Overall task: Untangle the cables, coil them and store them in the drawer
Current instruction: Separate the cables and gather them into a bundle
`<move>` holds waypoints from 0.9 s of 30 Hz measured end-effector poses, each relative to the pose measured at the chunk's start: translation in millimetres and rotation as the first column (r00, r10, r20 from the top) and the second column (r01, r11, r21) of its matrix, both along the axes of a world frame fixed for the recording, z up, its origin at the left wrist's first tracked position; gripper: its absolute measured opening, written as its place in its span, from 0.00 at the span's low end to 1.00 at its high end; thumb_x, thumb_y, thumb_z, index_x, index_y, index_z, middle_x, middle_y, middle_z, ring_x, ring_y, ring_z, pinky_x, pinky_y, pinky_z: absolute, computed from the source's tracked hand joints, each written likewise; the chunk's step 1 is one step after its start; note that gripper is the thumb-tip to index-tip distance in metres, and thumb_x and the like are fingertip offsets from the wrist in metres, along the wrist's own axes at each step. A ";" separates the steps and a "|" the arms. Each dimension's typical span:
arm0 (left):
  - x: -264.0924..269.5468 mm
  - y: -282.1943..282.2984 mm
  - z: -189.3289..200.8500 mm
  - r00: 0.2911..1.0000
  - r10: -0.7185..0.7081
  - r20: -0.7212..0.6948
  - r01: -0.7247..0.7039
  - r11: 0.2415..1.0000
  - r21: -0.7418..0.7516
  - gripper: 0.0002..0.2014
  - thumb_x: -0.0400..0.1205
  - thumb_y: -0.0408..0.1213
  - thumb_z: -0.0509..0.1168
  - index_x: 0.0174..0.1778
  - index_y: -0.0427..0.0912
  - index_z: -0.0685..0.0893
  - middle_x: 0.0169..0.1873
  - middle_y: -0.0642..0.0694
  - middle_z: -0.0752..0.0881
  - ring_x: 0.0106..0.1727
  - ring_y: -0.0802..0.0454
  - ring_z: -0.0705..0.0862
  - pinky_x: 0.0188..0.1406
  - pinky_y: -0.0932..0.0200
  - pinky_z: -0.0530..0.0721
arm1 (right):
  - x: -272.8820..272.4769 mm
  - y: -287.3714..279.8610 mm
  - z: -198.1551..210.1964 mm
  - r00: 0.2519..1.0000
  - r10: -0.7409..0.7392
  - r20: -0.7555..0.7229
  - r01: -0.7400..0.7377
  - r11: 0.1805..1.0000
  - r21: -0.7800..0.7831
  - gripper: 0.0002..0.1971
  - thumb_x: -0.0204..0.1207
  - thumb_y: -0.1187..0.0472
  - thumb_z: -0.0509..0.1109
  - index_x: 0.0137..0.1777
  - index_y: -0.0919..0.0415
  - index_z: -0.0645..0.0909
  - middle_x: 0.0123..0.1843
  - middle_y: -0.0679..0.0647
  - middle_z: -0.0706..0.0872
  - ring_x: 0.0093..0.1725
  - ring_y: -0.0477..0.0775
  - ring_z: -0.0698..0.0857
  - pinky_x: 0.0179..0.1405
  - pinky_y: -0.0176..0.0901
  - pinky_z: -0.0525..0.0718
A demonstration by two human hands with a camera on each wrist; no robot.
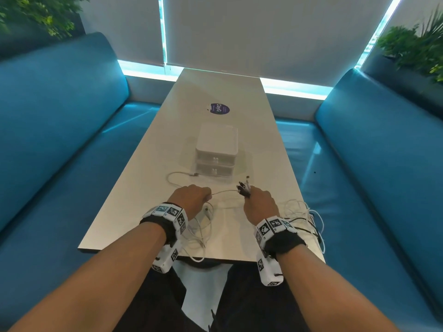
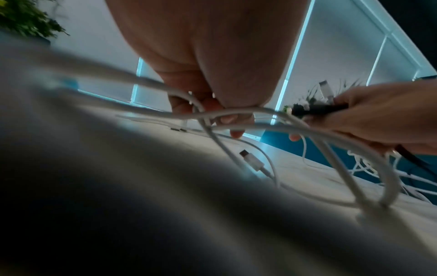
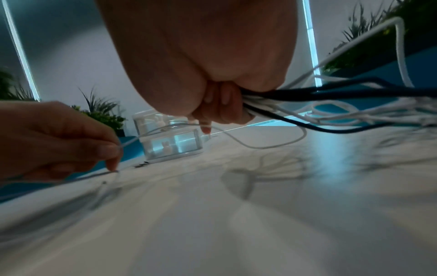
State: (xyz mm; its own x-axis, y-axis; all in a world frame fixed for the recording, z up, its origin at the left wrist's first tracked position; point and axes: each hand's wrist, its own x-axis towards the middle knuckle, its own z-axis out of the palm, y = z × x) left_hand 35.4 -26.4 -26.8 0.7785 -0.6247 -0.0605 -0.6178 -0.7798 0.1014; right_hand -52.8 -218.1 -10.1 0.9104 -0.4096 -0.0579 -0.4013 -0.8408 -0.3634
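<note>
A clear two-drawer box (image 1: 216, 154) stands mid-table, both drawers closed; the right wrist view shows the drawer box (image 3: 170, 138) too. My left hand (image 1: 191, 198) pinches a white cable (image 1: 224, 192) that runs across to my right hand (image 1: 260, 204). My right hand grips a bundle of black and white cable ends (image 1: 244, 188), plugs sticking up. In the right wrist view the bundle (image 3: 283, 100) trails right into a tangle (image 3: 378, 114). A loose white plug (image 2: 250, 159) lies on the table under my left hand (image 2: 212, 104).
The tangle of white and black cables (image 1: 304, 219) hangs over the table's right front edge. More white loops (image 1: 199, 233) lie near the front edge. A purple sticker (image 1: 219, 109) sits beyond the box. Blue benches (image 1: 60, 140) flank the white table (image 1: 143, 188).
</note>
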 end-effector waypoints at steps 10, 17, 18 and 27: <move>-10.7 -32.1 8.5 0.993 -0.046 0.111 0.044 0.999 0.014 0.16 0.91 0.50 0.51 0.60 0.47 0.81 0.48 0.43 0.87 0.45 0.41 0.87 0.36 0.54 0.75 | 10.2 30.7 0.1 0.989 0.125 0.079 -0.136 0.979 0.150 0.11 0.83 0.58 0.61 0.58 0.62 0.82 0.53 0.63 0.88 0.54 0.67 0.85 0.48 0.53 0.83; 8.2 -3.4 8.3 1.000 0.015 -0.009 -0.015 1.000 -0.011 0.12 0.91 0.44 0.52 0.61 0.51 0.80 0.53 0.44 0.87 0.50 0.42 0.86 0.41 0.54 0.78 | 12.0 -2.4 3.0 0.999 -0.042 0.029 0.037 0.989 0.145 0.15 0.83 0.53 0.65 0.62 0.61 0.81 0.58 0.65 0.87 0.58 0.68 0.85 0.55 0.53 0.84; 10.6 -0.9 7.5 1.000 0.021 -0.015 -0.021 1.000 -0.007 0.12 0.91 0.44 0.52 0.61 0.51 0.80 0.53 0.44 0.87 0.49 0.42 0.86 0.41 0.53 0.78 | 11.2 -6.5 3.5 0.998 -0.065 0.016 0.062 0.990 0.130 0.15 0.83 0.52 0.65 0.62 0.60 0.81 0.58 0.64 0.87 0.58 0.68 0.86 0.55 0.53 0.84; 0.8 -22.2 5.9 0.994 -0.057 0.096 0.055 0.998 0.021 0.15 0.91 0.49 0.51 0.58 0.48 0.81 0.47 0.42 0.87 0.46 0.41 0.85 0.37 0.54 0.75 | 10.1 17.2 8.0 0.999 0.027 0.026 -0.030 0.994 0.108 0.13 0.83 0.58 0.60 0.62 0.62 0.80 0.57 0.64 0.85 0.56 0.68 0.85 0.53 0.56 0.84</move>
